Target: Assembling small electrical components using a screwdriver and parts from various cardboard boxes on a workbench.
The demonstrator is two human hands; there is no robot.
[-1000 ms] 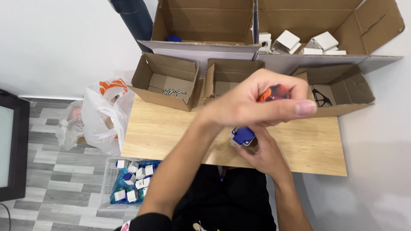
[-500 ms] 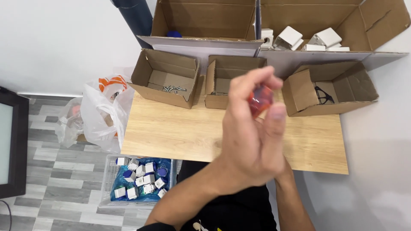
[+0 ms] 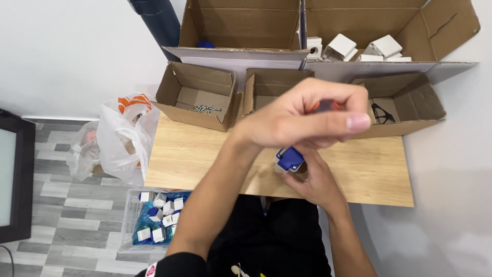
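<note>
left hand (image 3: 302,120) swung sideways, blue part (image 3: 290,158) uncovered

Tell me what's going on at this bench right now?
A person sits at a wooden table. The right hand holds a small blue and white part just above the tabletop. The left hand is raised over it, gripping a red-handled tool, mostly hidden by the fingers. Open cardboard boxes line the back; one holds screws. A clear bin of similar parts sits on the floor.
</note>
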